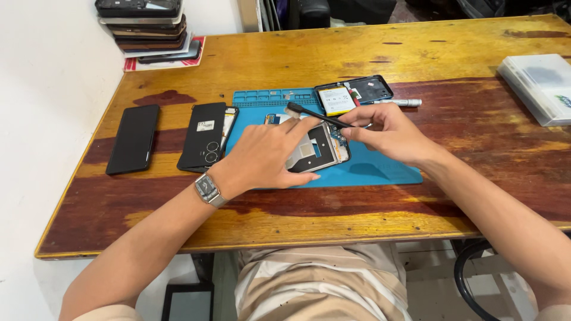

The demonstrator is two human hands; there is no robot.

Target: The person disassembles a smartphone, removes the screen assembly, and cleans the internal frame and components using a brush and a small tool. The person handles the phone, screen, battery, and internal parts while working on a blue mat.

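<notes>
An opened phone (318,148) lies with its insides up on a blue repair mat (380,169) in the middle of the wooden table. My left hand (267,157) rests on the phone's left side and holds it down, fingers spread. My right hand (389,134) grips a thin black brush (309,114) whose bristled end points up and left over the phone's top edge. A second opened phone with a white battery (351,95) lies at the mat's far edge.
Two black phones (134,138) (205,135) lie left of the mat. A stack of phones (148,27) stands at the far left corner. A silver pen-like tool (398,102) lies behind my right hand. A white box (538,86) sits at the right edge.
</notes>
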